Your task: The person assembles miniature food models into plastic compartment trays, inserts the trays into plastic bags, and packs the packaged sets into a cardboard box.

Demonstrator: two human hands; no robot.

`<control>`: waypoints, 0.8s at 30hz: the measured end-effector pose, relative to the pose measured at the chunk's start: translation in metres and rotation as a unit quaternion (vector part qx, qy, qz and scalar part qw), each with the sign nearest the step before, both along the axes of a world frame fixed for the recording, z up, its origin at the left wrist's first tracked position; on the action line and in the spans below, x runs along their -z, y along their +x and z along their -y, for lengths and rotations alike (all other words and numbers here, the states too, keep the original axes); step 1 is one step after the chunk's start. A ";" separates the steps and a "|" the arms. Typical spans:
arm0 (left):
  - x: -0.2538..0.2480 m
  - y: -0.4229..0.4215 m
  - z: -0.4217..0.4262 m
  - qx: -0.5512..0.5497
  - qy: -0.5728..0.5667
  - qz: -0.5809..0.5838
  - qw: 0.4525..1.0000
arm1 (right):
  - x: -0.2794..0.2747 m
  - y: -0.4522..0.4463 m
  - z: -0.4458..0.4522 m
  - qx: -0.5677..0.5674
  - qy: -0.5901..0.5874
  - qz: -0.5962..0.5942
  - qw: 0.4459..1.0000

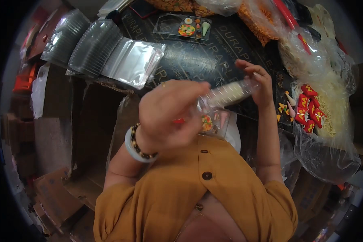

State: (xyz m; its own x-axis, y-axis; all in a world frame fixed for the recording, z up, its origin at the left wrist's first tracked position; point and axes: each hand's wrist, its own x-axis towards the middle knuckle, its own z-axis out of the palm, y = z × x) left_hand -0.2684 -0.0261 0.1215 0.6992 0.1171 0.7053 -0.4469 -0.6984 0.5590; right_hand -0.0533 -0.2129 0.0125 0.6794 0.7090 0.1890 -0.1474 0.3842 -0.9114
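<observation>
My left hand (167,111), blurred by motion, has its fingers curled round one end of a clear ribbed plastic piece (226,96) with something whitish showing in it. At the other end, my right hand (260,82) pinches the piece, some fingers raised. Its exact kind is too blurred to tell. Below it, close to my front, a clear tray (222,127) holds a toy pizza (206,122) and other small pieces, partly hidden by my left hand. On the table's far side lies another clear tray (159,27) with a toy pizza, an egg and other miniature foods.
Stacked clear plastic trays (94,46) and clear plastic bags (133,60) lie at the left of the dark table (181,60). To the right, an open bag (326,161) holds red toy packets (308,109); small loose pieces (286,109) lie beside it. Cardboard boxes (58,193) stand lower left.
</observation>
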 end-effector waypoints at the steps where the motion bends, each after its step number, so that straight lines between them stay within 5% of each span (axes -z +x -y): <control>1: -0.003 0.000 0.008 0.028 0.071 0.070 0.995 | -0.012 0.008 0.003 0.009 -0.038 0.028 0.999; 3: 0.002 -0.003 0.030 0.100 0.207 0.075 0.970 | -0.021 0.026 -0.007 0.036 -0.092 0.115 0.989; 6: 0.063 0.002 0.054 0.181 0.154 -0.204 0.950 | -0.024 0.050 -0.041 0.084 -0.193 0.240 0.948; 8: 0.125 0.004 0.051 0.177 0.107 -0.237 0.949 | -0.027 0.055 -0.073 0.101 -0.317 0.445 0.831; 9: 0.141 0.006 0.047 0.175 0.055 -0.269 0.946 | -0.023 0.057 -0.090 0.102 -0.310 0.447 0.833; 11: 0.141 0.007 0.047 0.190 0.022 -0.265 0.945 | -0.009 0.064 -0.130 0.105 -0.384 0.599 0.695; 16: 0.104 0.011 -0.009 0.183 -0.115 -0.291 0.932 | 0.006 0.079 -0.208 0.062 -0.467 0.639 0.608; 18: 0.080 0.019 -0.068 -0.026 -0.042 -0.107 0.993 | 0.007 0.089 -0.218 0.018 -0.501 0.621 0.603; 19: 0.068 0.018 -0.104 -0.161 -0.057 -0.078 0.982 | 0.008 0.094 -0.218 -0.004 -0.511 0.592 0.623; 20: 0.067 0.019 -0.156 -0.298 0.045 -0.022 0.953 | 0.007 0.093 -0.214 -0.010 -0.507 0.595 0.623; 22: 0.051 0.006 -0.230 -0.488 0.119 -0.081 0.861 | 0.001 0.086 -0.196 -0.012 -0.515 0.598 0.614; 24: 0.056 -0.003 -0.286 -0.492 0.017 -0.180 0.851 | -0.003 0.072 -0.167 -0.028 -0.507 0.597 0.620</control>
